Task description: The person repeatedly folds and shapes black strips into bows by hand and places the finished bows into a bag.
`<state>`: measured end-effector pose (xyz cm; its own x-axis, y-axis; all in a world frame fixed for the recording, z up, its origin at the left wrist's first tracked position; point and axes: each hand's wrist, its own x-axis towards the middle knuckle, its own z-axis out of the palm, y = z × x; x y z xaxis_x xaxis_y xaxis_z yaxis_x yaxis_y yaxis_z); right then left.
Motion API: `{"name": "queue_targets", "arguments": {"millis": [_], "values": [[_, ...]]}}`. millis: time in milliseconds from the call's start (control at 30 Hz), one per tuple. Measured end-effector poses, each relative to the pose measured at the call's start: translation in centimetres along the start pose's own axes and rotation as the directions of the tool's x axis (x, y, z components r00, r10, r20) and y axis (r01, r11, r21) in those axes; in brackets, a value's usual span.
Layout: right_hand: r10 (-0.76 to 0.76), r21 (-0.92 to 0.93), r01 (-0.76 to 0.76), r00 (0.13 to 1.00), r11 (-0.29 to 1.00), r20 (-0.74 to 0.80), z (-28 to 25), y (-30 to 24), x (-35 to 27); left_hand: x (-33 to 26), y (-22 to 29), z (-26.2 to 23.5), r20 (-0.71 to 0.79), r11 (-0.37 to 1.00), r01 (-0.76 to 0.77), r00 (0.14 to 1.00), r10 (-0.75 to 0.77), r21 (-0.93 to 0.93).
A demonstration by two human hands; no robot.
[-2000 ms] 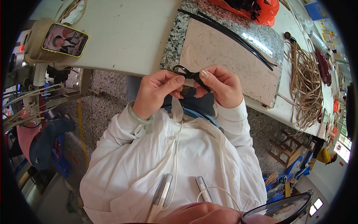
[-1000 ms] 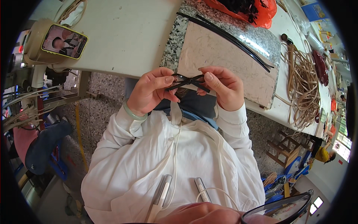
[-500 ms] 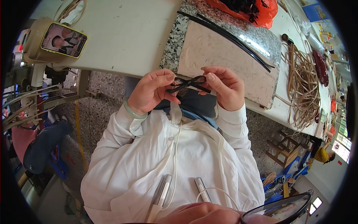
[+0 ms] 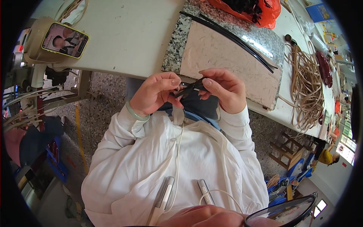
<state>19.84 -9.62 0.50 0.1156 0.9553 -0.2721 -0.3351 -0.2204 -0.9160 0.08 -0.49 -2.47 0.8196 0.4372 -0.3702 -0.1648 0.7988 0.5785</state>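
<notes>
Phone screen (image 4: 64,40): upper left, on a beige stand at the white table's edge; rectangular, yellow-rimmed, lit, showing a person.
Orange plastic bag (image 4: 261,11): top centre-right, crumpled, holding dark material, on the grey speckled stone slab.
Blue package (image 4: 318,12): upper right corner on the table, flat, rectangular, with printing too small to tell.

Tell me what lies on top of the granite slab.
On the granite slab lie a pale stone-look board and long black strips along its far edge. The hands cover the board's near edge, and whatever lies under the board is hidden.
</notes>
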Motion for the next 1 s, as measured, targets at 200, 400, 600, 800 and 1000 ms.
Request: {"name": "queue_targets", "arguments": {"millis": [200,400,600,800,1000], "values": [[-0.067,0.013,0.066,0.991,0.998,0.112,0.6,0.2,-0.2,-0.1,0.0,0.8,-0.029,0.995,0.06,0.998,-0.063,-0.082],[-0.148,-0.004,0.153,0.961,0.988,0.234,1.7,0.4,-0.6,-0.1,0.0,1.3,0.119,0.994,0.103,0.988,-0.098,-0.041],[-0.241,0.004,0.247,0.941,0.969,0.237,2.4,0.8,-1.0,-0.5,-0.4,1.4,0.176,0.988,0.131,0.978,-0.115,-0.085],[-0.208,0.052,0.201,0.954,0.978,0.217,2.6,1.0,-1.2,-0.7,-0.4,1.9,0.202,0.967,0.193,0.967,-0.158,-0.166],[-0.225,0.115,0.204,0.951,0.972,0.214,2.8,0.3,-1.5,-0.7,-0.2,1.7,0.215,0.98,0.16,0.968,-0.132,-0.121]]}}
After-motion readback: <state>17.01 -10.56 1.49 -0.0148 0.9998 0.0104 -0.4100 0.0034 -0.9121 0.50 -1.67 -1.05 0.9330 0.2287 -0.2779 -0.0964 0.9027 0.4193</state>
